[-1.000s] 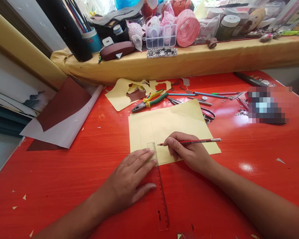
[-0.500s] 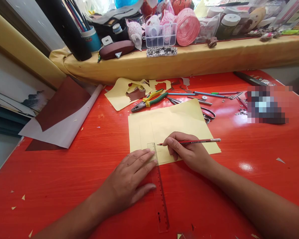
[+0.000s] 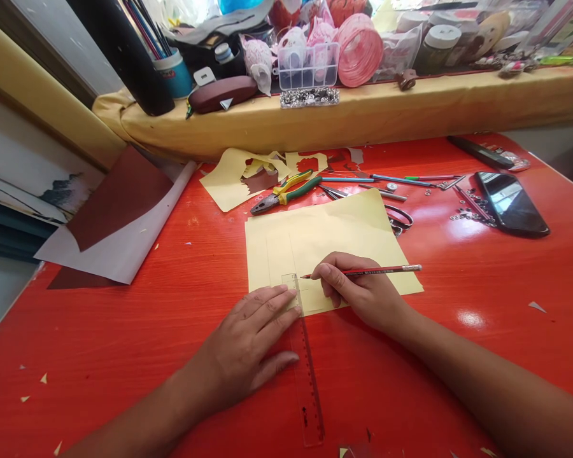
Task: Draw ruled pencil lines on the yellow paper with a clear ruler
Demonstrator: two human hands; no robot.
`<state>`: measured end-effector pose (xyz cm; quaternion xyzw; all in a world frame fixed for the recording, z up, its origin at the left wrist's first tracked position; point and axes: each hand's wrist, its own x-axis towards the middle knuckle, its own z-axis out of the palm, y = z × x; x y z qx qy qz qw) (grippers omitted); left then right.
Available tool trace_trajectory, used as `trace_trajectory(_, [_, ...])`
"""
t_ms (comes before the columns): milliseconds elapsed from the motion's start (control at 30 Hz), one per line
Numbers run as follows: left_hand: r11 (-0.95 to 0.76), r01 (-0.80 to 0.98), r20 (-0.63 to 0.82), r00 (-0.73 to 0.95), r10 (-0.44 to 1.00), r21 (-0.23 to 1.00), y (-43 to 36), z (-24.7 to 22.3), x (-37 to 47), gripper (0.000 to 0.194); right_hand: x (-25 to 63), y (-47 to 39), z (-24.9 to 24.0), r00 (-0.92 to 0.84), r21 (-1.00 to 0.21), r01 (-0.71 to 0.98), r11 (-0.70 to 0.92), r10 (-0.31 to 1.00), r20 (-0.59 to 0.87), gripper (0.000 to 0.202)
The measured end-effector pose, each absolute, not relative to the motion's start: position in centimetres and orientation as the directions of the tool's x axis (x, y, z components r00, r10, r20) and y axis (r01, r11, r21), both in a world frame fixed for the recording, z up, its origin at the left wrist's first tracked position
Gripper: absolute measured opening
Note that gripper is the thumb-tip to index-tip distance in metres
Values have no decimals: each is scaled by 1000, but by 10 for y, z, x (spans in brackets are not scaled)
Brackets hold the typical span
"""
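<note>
A pale yellow sheet with thin drawn lines lies on the red table. Across its front edge runs a clear ruler, its far end on the sheet and the rest on the table. My left hand lies flat, fingers spread, with fingertips on the ruler's far part. To the right, my right hand is closed around a red and black pencil. The pencil's tip is at the sheet, just right of the ruler's far end, and its eraser end points right.
Behind the sheet lie pliers, yellow paper offcuts, scissors partly under the sheet, and pens. A phone rests at the right beside small metal rings. Brown and white sheets are at the left. Beyond is a cloth-covered ledge with craft items.
</note>
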<state>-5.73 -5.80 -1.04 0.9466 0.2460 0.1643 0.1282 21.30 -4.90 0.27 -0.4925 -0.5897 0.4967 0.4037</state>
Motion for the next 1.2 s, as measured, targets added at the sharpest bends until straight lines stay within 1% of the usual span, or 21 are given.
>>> trace_trajectory(333, [-856, 423, 246, 832, 497, 297, -58, -11, -58, 48, 214, -49, 2, -196, -984, 173, 32, 981, -2, 38])
trace_trajectory(700, [-863, 421, 254, 834, 490, 281, -57, -11, -57, 46, 213, -49, 3, -201, -981, 191, 42, 980, 3, 38])
trace_trajectory(967, [-862, 424, 255, 833, 492, 277, -57, -10, -56, 45, 212, -49, 2, -209, -985, 170, 32, 978, -4, 35])
trace_trajectory(1200, [-861, 424, 258, 830, 494, 282, -57, -11, -57, 47, 211, -49, 1, -202, -974, 219, 54, 979, 9, 34])
